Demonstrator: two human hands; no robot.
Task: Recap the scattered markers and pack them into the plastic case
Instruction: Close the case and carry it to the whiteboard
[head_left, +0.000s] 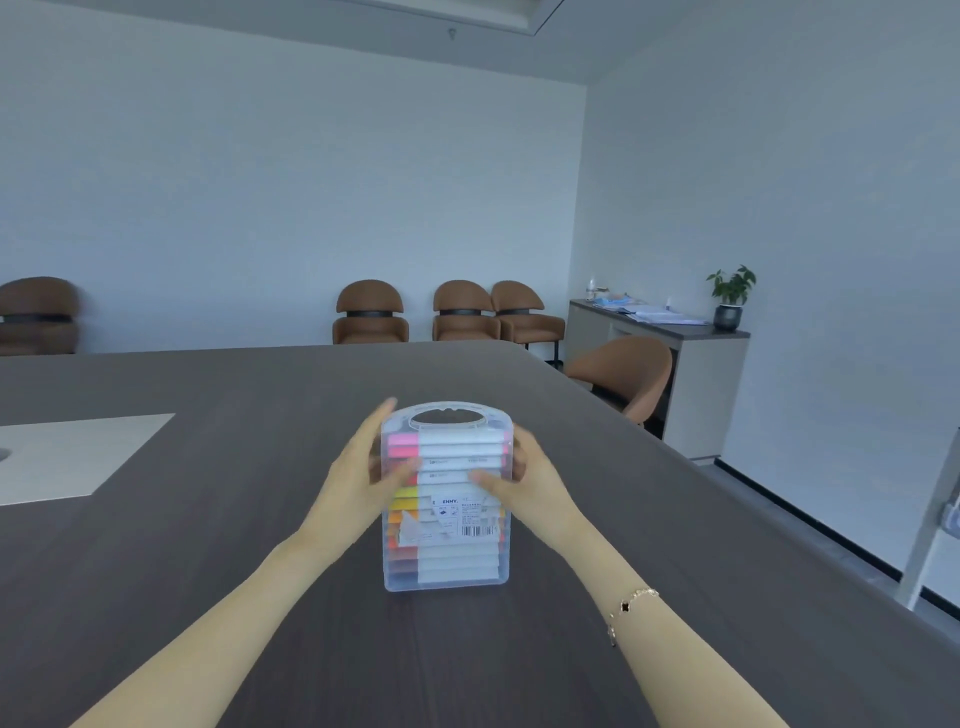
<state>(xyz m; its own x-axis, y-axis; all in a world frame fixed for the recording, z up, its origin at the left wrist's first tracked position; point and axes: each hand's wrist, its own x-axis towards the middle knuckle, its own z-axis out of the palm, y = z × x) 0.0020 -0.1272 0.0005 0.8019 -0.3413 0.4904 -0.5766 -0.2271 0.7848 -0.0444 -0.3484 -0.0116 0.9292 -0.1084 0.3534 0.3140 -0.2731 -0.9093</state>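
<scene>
A clear plastic case (447, 564) with a carry handle at its far end lies on the dark table (208, 571), closed. Inside it several capped markers (452, 551) lie in a stack, white barrels with pink, yellow, orange and brown caps. A white label with a barcode sits on the lid. My left hand (358, 475) holds the case's left side, thumb lying on the lid. My right hand (519, 480) holds the right side, thumb on the lid too. No loose markers show on the table.
A pale inset panel (72, 457) sits in the table at the left. Brown chairs (462, 312) line the far wall, and one more (623, 374) stands at the table's right edge. A sideboard (670, 364) with papers and a potted plant (730, 299) stands at the right.
</scene>
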